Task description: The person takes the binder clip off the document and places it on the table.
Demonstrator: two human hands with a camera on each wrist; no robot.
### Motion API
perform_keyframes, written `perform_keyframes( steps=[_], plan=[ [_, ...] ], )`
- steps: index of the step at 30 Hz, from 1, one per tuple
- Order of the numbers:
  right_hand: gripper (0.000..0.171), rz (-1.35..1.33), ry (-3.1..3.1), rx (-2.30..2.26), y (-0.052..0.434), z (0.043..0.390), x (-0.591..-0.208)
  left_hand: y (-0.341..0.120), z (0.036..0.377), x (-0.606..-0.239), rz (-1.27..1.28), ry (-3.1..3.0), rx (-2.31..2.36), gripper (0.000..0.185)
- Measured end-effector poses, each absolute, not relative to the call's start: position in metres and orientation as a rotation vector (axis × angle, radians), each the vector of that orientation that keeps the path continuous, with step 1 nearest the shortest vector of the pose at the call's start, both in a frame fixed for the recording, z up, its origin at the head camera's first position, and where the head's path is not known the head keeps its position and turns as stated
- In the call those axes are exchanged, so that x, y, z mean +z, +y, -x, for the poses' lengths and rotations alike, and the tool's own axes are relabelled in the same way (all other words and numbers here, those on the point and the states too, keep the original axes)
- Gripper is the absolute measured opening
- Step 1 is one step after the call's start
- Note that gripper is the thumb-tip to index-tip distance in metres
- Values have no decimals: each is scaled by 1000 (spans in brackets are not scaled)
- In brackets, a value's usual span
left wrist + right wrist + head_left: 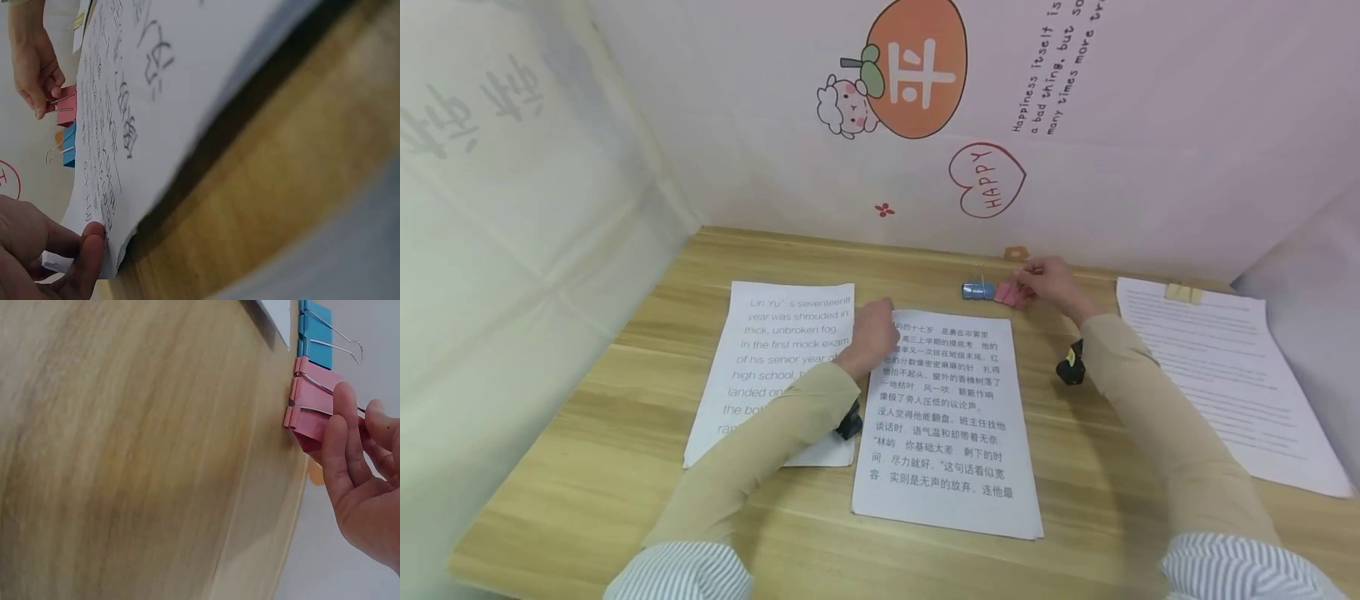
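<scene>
My left hand (874,337) is at the top left corner of the middle paper stack (947,500), printed with Chinese text. In the left wrist view, thumb and fingers pinch that corner, which is slightly lifted and bent. At the back of the table my right hand (1054,283) pinches the wire handle of a pink binder clip (312,394). The clip still appears to stand on the tabletop, its jaws closed. Beside it, to the left in the head view, stands a blue binder clip (977,291), touched by neither hand.
An English-printed paper stack (775,333) lies on the left, partly under my left forearm. On the right lies another printed stack (1225,392) with a yellowish binder clip (1183,292) on its top edge. A printed wall sheet (775,167) rises behind the wooden table (587,450).
</scene>
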State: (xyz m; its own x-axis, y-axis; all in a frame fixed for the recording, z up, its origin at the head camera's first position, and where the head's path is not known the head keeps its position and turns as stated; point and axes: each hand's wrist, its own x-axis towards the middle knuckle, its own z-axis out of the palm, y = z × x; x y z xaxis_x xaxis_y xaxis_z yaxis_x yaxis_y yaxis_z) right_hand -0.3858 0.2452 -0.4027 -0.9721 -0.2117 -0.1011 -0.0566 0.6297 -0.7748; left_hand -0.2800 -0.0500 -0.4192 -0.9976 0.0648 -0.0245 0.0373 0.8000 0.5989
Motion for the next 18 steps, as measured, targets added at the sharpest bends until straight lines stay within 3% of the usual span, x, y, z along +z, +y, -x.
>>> perform_keyframes(
  steps=[9,15,18],
  plan=[
    [30,192,2755,-1113,246,380,-397,-39,282,-418,-129,3009,692,19],
    [58,169,2775,-1087,256,378,-386,-41,281,-411,-84,3049,563,38],
    [61,95,2835,-1099,271,381,-381,-50,280,-409,9,3058,609,49]
  ],
)
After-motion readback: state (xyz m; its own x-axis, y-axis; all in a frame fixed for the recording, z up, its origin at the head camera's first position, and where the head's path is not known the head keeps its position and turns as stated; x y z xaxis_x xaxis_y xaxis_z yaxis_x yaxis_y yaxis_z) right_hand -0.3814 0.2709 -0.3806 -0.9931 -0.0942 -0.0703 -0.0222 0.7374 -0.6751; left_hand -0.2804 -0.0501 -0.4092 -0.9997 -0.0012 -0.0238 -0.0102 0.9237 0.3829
